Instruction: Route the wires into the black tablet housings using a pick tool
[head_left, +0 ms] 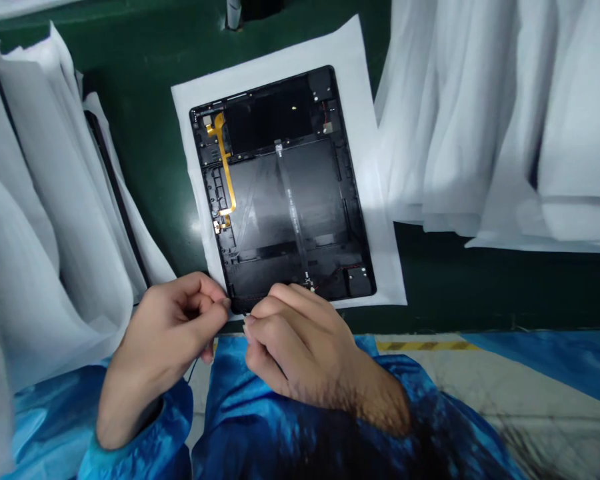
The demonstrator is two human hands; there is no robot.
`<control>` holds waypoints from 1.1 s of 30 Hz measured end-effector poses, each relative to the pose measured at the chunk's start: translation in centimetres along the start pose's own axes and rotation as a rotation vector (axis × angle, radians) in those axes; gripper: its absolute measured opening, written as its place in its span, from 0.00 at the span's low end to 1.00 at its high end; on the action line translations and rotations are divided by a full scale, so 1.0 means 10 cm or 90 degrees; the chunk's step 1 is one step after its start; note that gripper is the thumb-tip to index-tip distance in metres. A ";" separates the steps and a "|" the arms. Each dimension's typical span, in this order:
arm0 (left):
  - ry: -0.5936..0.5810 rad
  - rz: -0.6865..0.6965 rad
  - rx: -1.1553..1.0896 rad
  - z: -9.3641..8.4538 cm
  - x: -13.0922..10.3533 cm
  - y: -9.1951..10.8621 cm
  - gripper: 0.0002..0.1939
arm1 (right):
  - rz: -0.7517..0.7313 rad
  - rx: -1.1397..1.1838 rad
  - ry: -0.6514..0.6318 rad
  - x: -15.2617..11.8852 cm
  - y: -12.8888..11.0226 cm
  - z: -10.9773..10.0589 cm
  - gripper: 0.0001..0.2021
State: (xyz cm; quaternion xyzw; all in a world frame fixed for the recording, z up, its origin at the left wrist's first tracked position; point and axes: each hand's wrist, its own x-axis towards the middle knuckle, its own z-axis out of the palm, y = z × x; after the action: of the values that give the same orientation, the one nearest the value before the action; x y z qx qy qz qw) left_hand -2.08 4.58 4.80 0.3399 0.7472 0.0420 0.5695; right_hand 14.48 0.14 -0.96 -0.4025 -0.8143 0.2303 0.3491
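A black tablet back housing (pixel 260 233) lies inside-up on a white foam sheet (pixel 380 233), turned slightly on the green bench. An orange flex cable (pixel 226 170) runs down its left side, and a pale ribbon strip (pixel 291 207) crosses the middle. Thin red wires (pixel 337 272) show near the lower right. At the housing's lower left corner, my left hand (pixel 180 327) has thumb and index finger pinched together. My right hand (pixel 300 340) is curled at the bottom edge, its fingertips pinched close to that corner. Whatever sits between either hand's fingertips is too small or hidden to make out.
White foam sheets stand in rows at the left (pixel 35 187) and right (pixel 480 120), with dark panels between some left ones. A metal post (pixel 233 13) rises at the green bench's (pixel 145 160) far side. Yellow-striped tape (pixel 425 346) marks the floor below.
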 end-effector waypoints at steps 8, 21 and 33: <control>-0.047 0.038 -0.011 -0.08 -0.01 -0.10 0.14 | 0.000 0.030 0.017 -0.03 -0.01 0.00 0.10; -0.026 0.042 0.002 -0.04 -0.06 -0.06 0.18 | -0.026 -0.011 0.029 -0.03 0.01 0.00 0.12; 0.014 0.045 -0.006 -0.01 -0.03 -0.06 0.15 | -0.012 -0.026 0.012 -0.02 -0.01 -0.03 0.13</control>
State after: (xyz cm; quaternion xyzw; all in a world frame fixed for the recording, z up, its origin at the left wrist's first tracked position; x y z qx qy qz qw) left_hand -2.37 3.97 4.76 0.3630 0.7407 0.0696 0.5610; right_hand 14.78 -0.09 -0.74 -0.4038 -0.8193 0.2064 0.3508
